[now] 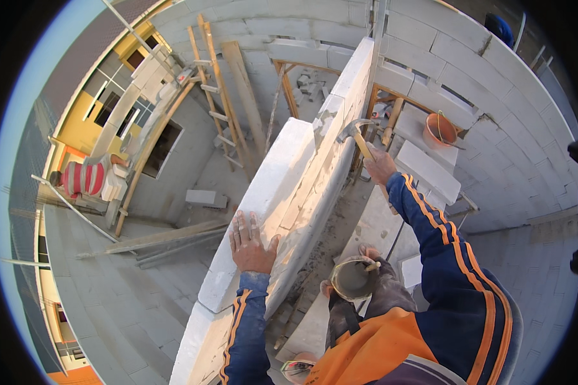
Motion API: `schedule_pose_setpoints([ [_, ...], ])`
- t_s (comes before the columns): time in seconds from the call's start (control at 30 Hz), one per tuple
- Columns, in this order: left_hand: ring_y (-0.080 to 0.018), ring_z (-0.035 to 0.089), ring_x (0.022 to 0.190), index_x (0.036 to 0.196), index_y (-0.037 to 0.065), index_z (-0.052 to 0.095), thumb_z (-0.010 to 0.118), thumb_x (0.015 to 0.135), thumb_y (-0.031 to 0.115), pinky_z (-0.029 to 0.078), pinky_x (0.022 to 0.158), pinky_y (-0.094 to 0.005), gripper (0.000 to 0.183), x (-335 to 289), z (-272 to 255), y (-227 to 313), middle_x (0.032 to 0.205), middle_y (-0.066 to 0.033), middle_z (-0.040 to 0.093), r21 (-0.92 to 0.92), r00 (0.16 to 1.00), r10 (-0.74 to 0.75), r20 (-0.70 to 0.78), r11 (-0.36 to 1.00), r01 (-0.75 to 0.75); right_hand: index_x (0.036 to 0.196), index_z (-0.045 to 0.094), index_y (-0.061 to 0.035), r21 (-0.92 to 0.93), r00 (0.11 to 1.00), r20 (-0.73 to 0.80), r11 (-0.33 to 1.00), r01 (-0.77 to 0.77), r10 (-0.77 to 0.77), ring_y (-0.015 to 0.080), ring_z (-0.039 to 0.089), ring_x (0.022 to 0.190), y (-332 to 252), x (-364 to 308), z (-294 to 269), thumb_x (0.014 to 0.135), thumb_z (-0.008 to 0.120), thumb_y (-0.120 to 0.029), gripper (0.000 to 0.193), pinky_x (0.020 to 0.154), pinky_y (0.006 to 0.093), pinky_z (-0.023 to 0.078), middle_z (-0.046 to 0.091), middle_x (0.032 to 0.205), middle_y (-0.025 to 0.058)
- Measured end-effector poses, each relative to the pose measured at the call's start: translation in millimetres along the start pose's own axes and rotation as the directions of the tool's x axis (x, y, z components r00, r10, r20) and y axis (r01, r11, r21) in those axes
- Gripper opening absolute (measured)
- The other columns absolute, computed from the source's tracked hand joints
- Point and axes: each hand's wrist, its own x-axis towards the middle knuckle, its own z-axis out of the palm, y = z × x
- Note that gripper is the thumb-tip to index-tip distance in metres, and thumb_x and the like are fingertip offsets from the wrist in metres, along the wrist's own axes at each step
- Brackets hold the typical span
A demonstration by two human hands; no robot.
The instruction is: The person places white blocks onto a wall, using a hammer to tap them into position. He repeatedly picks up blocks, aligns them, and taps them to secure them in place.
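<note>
My left hand (253, 249) lies flat, fingers spread, on a long white block (281, 154) that sits on top of the wall. My right hand (380, 166) is wrapped around the wooden handle of a hammer (354, 131). The hammer's metal head is beside the wall's right face, close to the block's far end; whether it touches cannot be made out. Grey mortar (325, 122) shows in the gap beyond that end, before another white block (355, 72). A nearer block (194, 333) meets the near end of the one under my left hand.
Near my feet, a bucket of grey mortar (353, 280) stands on the planks. An orange bucket (440, 129) and loose blocks (428, 172) are at right. A wooden ladder (216, 102) leans beyond the wall. At far left, another person (83, 179) works beside stacked blocks.
</note>
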Motion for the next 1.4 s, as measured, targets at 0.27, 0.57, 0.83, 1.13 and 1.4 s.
schedule_pose_setpoints([
  [0.27, -0.0312, 0.043, 0.141, 0.144, 0.013, 0.055, 0.061, 0.095, 0.037, 0.032, 0.118, -0.0466, 0.054, 23.6, 62.6, 0.4, 0.154, -0.0089, 0.046, 0.081, 0.999, -0.022, -0.049, 0.996, 0.026, 0.148, 0.047, -0.0093, 0.018, 0.875, -0.276, 0.908, 0.419, -0.398, 0.0380, 0.062, 0.119, -61.0, -105.4, 24.9, 0.091, 0.057, -0.009, 0.057, 0.103, 0.0393, 0.048, 0.063, 0.128, 0.0249],
  [0.57, -0.0322, 0.045, 0.140, 0.144, 0.013, 0.055, 0.056, 0.098, 0.034, 0.032, 0.117, -0.0474, 0.050, 23.0, 51.7, 5.1, 0.154, -0.0082, 0.047, 0.019, 0.999, -0.046, 0.001, 0.999, 0.046, 0.143, 0.054, -0.0162, -0.358, 0.797, -0.013, 0.747, 0.560, -0.604, 0.0356, 0.065, 0.068, -170.2, -127.4, 40.9, 0.094, 0.058, -0.013, 0.049, 0.065, 0.0460, 0.055, 0.061, 0.082, 0.0173],
  [0.83, -0.0325, 0.043, 0.141, 0.148, 0.013, 0.050, 0.054, 0.098, 0.039, 0.030, 0.118, -0.0469, 0.057, 25.7, 54.6, 3.5, 0.156, -0.0098, 0.044, 0.042, 1.000, -0.007, 0.017, 0.999, 0.006, 0.151, 0.040, -0.0145, -0.511, 0.864, 0.155, 0.710, 0.485, -0.480, 0.0390, 0.067, 0.072, -164.2, -142.0, 47.2, 0.096, 0.055, -0.019, 0.057, 0.069, 0.0473, 0.056, 0.065, 0.089, 0.0205],
  [1.13, -0.0331, 0.053, 0.133, 0.138, 0.011, 0.060, 0.056, 0.097, 0.027, 0.040, 0.111, -0.0480, 0.045, 30.5, 70.0, -1.5, 0.145, -0.0107, 0.056, 0.011, 0.991, 0.025, -0.135, 1.000, -0.024, 0.151, 0.038, -0.0061, -0.281, 0.970, 0.086, 0.929, 0.241, -0.225, 0.0408, 0.064, 0.110, -69.7, -259.3, 55.7, 0.093, 0.059, -0.024, 0.064, 0.096, 0.0463, 0.051, 0.065, 0.123, 0.0245],
  [1.4, -0.0305, 0.043, 0.141, 0.143, 0.011, 0.056, 0.061, 0.091, 0.045, 0.032, 0.116, -0.0468, 0.062, 37.9, 32.0, 10.6, 0.154, -0.0099, 0.047, -0.080, 0.993, -0.085, 0.084, 0.993, 0.092, 0.126, 0.061, -0.0094, -0.454, 0.930, 0.222, 0.875, -0.166, 0.292, 0.0440, 0.066, 0.100, 39.3, -363.0, 53.7, 0.090, 0.057, -0.029, 0.041, 0.089, 0.0514, 0.052, 0.070, 0.103, 0.0236],
])
